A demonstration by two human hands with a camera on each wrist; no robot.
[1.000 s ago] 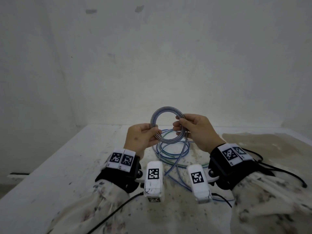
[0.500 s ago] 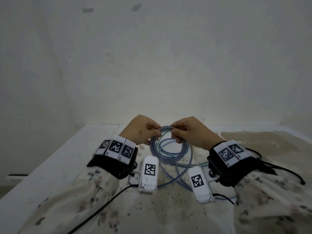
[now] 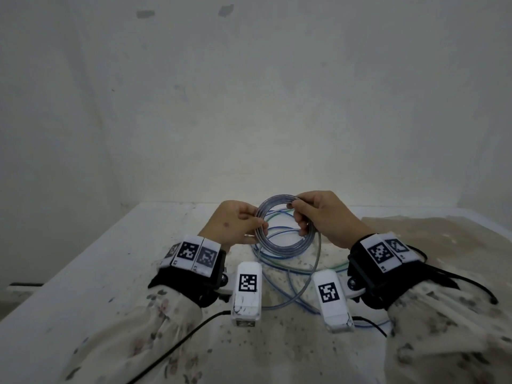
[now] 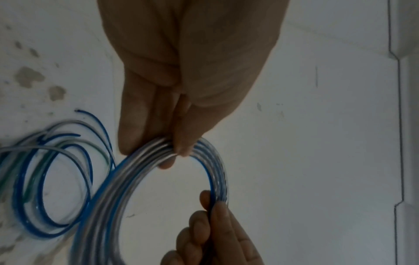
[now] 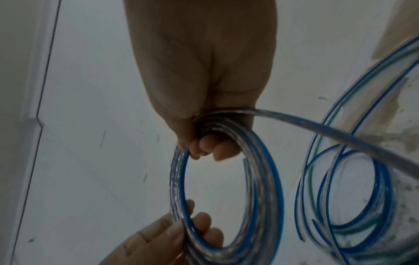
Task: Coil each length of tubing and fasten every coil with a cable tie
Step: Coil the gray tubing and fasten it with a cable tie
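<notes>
Both hands hold a coil of clear tubing with a blue stripe (image 3: 282, 251) just above the white table (image 3: 110, 273). My left hand (image 3: 259, 228) pinches the coil's left side between thumb and fingers (image 4: 172, 148). At the coil's upper right, my right hand (image 3: 297, 214) has its fingers curled round the bundle (image 5: 208, 143). A loose tail (image 5: 340, 132) runs from the right hand's grip down to the table. The coil (image 4: 136, 179) has several turns. No cable tie shows in any view.
More loose tubing, blue, green and clear (image 3: 285, 268), lies in loops on the table under the coil (image 4: 45, 179) (image 5: 351, 197). A brown stained patch (image 3: 429, 236) covers the table's right side. White walls stand close behind and to the left.
The coil was dropped from upright to low and flat, and has now come back up a little, tilted. My right hand has shifted to its upper right; the left keeps the left side.
</notes>
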